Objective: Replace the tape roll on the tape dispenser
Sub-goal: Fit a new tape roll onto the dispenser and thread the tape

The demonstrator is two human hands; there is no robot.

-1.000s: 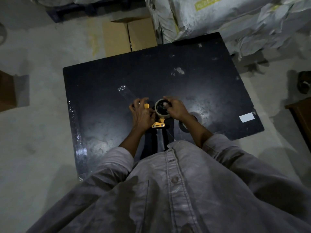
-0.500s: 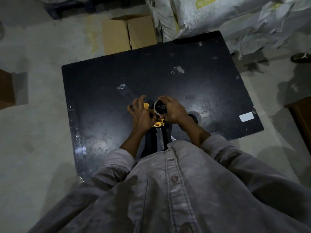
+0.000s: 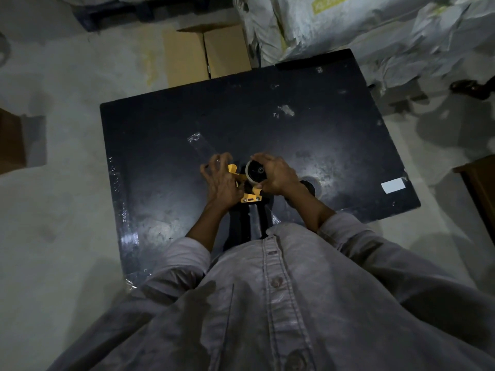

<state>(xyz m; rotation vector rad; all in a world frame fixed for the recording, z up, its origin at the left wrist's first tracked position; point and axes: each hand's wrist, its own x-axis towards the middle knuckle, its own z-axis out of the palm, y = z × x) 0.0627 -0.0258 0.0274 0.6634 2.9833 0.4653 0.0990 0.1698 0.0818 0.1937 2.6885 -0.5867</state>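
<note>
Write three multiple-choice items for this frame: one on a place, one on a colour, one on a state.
1. Where is the white label?
A. near the black table's right edge
B. on the cardboard box
C. on the shirt

2. What colour is the tape dispenser's frame?
A. red
B. yellow
C. green

3. What is the right hand doing?
A. hanging free
B. resting flat on the table
C. gripping the tape roll

Answers:
1 A, the label lies by the tabletop's right edge.
2 B, yellow shows between the left hand and the right hand.
3 C, its fingers wrap the roll's rim.
</note>
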